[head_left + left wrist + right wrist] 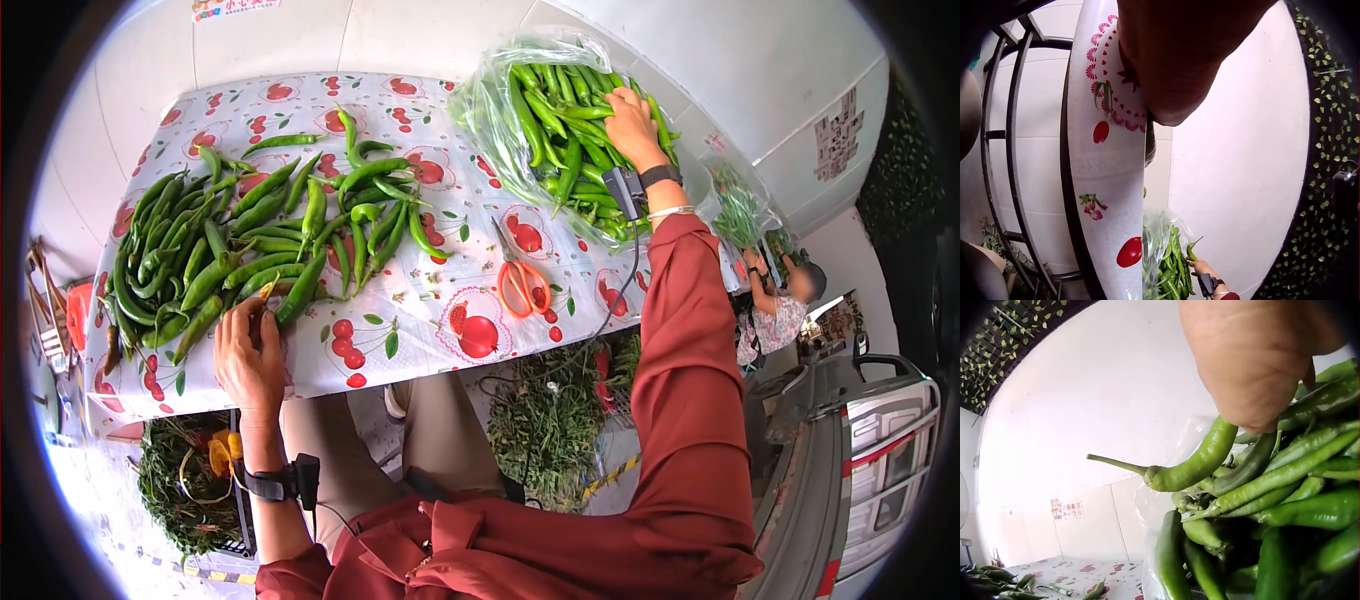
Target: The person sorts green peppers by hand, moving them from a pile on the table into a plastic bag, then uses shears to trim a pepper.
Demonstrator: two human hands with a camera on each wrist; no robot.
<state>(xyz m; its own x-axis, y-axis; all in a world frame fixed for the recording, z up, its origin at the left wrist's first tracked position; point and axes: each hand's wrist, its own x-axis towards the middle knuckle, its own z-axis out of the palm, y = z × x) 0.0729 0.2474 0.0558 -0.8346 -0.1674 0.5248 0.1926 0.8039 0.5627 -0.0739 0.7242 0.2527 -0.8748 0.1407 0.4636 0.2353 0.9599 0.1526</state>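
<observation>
At the clear plastic bag (478,110), my right hand (632,125) reaches over the heaped green chili peppers. In the right wrist view this hand (1260,369) holds one curved green chili pepper (1191,469), its stem pointing left, above the others. The same pepper (1192,250) sticks up past the fingers in the left wrist view. My left hand (248,360) lies by the table's near edge, at the front of a loose pile of green chili peppers (190,240). Its fingers and thumb pinch a small browned pepper with an orange tip (267,288), mostly hidden by the hand.
Orange-handled scissors (520,288) lie on the cherry-print tablecloth (400,320), right of the loose pile. A cable runs from the right wrist camera past them. Below the table are cut green plants (550,430) and a crate of greens (185,480). Another person (780,310) is at the right.
</observation>
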